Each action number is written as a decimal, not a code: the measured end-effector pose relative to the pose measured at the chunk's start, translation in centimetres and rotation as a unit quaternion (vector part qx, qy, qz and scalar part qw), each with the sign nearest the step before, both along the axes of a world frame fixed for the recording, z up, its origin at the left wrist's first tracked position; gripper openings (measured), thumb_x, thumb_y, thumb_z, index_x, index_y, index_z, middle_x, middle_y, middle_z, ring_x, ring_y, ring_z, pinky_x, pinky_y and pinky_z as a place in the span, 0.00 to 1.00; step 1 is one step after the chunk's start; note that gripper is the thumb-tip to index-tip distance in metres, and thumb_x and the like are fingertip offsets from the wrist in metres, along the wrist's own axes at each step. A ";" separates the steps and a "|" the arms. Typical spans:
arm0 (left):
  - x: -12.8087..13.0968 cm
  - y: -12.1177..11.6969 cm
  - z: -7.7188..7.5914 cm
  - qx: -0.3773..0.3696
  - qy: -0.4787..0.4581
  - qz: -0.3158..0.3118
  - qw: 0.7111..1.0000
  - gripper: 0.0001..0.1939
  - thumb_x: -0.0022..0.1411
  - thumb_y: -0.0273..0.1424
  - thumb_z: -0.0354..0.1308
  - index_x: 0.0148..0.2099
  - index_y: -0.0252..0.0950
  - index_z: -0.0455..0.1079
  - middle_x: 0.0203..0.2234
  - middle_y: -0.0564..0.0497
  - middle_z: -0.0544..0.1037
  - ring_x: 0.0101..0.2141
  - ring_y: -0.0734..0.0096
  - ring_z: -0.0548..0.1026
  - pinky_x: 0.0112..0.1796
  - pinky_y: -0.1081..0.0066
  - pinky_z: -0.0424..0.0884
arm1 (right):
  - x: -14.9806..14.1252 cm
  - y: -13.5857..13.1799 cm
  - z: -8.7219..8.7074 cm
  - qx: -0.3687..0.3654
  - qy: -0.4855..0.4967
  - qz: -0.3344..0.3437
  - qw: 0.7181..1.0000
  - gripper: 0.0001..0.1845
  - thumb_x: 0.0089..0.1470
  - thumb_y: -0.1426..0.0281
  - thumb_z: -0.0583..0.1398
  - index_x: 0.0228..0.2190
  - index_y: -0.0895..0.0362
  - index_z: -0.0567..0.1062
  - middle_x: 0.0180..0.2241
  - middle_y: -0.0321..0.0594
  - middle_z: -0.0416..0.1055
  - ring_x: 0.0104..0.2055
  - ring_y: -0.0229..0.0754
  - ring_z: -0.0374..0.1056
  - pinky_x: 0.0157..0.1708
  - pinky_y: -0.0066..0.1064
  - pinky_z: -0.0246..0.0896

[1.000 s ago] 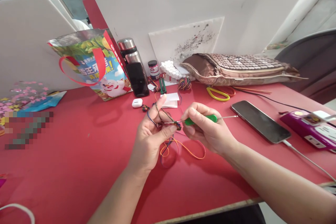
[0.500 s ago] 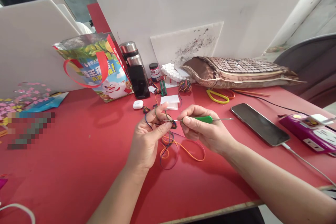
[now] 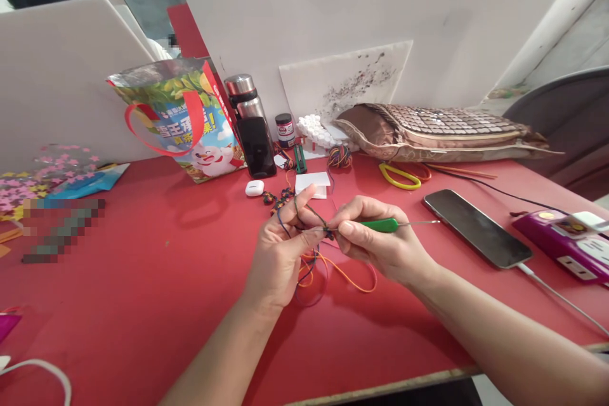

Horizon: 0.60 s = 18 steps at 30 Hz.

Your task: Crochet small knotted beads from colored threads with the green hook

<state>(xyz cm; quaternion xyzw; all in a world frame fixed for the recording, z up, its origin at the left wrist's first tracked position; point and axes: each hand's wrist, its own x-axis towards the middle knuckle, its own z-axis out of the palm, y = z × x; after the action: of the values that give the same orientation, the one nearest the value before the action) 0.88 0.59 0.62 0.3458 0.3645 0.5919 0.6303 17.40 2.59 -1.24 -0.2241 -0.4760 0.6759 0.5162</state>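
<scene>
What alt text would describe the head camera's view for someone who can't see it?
A person's left hand pinches a small knotted cord piece while the right hand holds a green-handled tool against it, above a red table. Behind stand a colourful bag and a steel flask; a phone lies to the right.

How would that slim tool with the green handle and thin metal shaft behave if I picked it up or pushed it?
The slim green-handled metal tool is probably stiff: its exposed shaft runs straight. It looks light, being slender. Pushed on the red table, it might roll, though the right hand hides too much of it to be sure.
</scene>
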 end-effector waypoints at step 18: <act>-0.6 0.4 0.1 0.007 0.020 0.067 0.998 0.25 0.48 0.24 0.78 0.50 0.44 0.86 0.29 0.57 0.79 0.31 0.77 0.75 0.37 0.76 0.73 | 0.3 0.7 0.0 -0.001 -0.029 -0.028 0.999 0.19 0.62 0.54 0.70 0.33 0.57 0.82 0.21 0.31 0.66 0.20 0.32 0.56 0.22 0.29 0.52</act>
<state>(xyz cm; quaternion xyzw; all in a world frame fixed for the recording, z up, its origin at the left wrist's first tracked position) 0.28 1.03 0.70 0.3368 0.3949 0.6287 0.5790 17.69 3.30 -1.29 -0.2576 -0.4833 0.6549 0.5208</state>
